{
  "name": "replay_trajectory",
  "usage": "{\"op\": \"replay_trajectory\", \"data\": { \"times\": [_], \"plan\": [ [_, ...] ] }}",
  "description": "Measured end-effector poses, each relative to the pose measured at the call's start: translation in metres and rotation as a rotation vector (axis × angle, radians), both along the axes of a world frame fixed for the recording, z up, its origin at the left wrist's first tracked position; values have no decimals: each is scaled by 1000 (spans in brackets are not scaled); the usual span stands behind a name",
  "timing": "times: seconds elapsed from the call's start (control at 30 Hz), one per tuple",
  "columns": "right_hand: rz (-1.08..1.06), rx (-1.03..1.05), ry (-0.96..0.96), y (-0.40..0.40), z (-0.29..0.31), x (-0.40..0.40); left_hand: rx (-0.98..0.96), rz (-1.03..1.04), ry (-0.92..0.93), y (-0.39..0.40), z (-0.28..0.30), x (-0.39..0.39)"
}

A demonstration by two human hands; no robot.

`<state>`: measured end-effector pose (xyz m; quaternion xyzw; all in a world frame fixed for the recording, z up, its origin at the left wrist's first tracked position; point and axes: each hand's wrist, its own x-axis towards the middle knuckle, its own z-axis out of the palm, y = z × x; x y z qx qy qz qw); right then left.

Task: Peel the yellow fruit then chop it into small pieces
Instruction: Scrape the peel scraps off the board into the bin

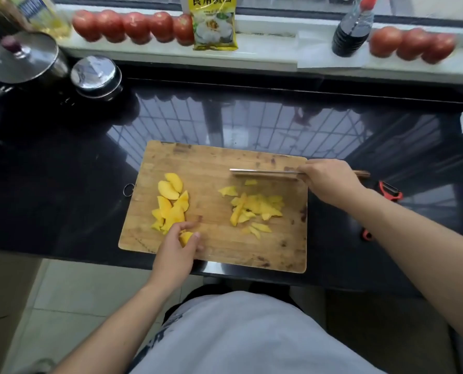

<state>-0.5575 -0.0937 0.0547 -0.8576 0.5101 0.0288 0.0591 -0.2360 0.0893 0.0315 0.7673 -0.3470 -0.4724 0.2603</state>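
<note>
On the cutting board (211, 163) the chopping was half done: the left hand (176, 247) pinched a fruit slice (186, 237) from the pile at nine o'clock (171, 203), the right hand (330, 182) gripped the knife (262, 174) above the chopped pieces at three o'clock (254, 209), so next, I judged, that slice needed setting under the blade.

There is only one view, from a camera on the person's head. It looks forward and steeply down, from close above the black counter (62, 163). The wooden cutting board (219, 255) lies near the centre, the window sill (279, 47) runs along the top edge, and the person's own shirt (252, 338) fills the bottom.
</note>
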Motion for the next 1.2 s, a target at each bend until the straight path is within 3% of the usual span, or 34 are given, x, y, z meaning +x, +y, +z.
{"op": "replay_trajectory", "data": {
  "times": [0.13,0.23,0.37,0.5,0.67,0.87,1.0,1.1,1.2],
  "plan": [
    [157,56,96,14,-13,-10,3,-24,48,3,7,6],
    [289,61,56,19,-5,-20,-25,-68,39,7,18,9],
    [246,-71,45,-15,6,9,-36,-85,47,14,22,11],
    [238,12,134,-51,2,57,-26,-60,55,14,22,16],
    [427,35,226,-50,-9,75,-45,-9,45,18,23,24],
    [590,50,226,-38,-2,42,-25,59,90,30,19,20],
    [355,106,116,-32,8,12,7,-13,63,27,15,7],
    [-79,243,-17,-13,22,-9,-15,-128,-60,16,9,-8],
    [-535,350,-222,37,21,-26,-154,-192,-155,0,-1,-27]
  ]
}}
